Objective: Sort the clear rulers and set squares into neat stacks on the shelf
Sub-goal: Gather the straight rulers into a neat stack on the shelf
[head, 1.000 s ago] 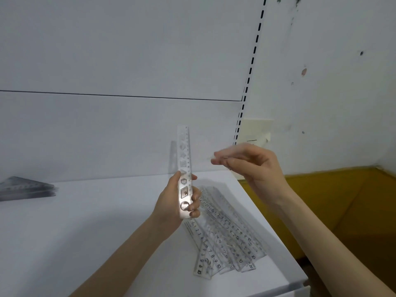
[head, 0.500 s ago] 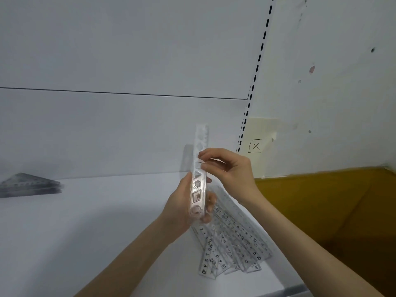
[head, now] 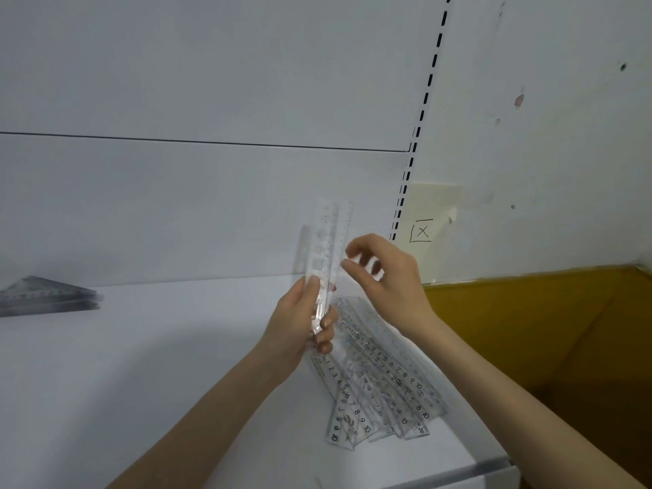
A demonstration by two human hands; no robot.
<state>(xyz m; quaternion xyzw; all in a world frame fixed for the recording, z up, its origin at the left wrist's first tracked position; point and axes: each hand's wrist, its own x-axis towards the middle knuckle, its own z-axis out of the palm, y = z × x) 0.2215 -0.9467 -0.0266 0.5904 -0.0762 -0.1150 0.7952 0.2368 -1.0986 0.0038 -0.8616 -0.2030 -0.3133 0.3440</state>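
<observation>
Left hand (head: 300, 322) grips the lower end of a few clear held rulers (head: 328, 248), fingers curled round them, thumb on the near face. They stand nearly upright, tops fanned a little apart, pointing to 12 o'clock, lifted off the shelf (head: 141, 365). Right hand (head: 384, 277) is at 3 o'clock of them, fingers loosely curled and blurred, tips just beside the right edge. Cannot tell if it touches or pinches. Loose ruler pile (head: 381, 390) lies fanned flat on the shelf at 5 o'clock of the left hand, near the shelf's right end. Set square stack (head: 46, 296) sits at 9 o'clock, well apart, blurry. Paper note (head: 423, 231) with a boxed X is on the wall at 1 o'clock of the right hand.
</observation>
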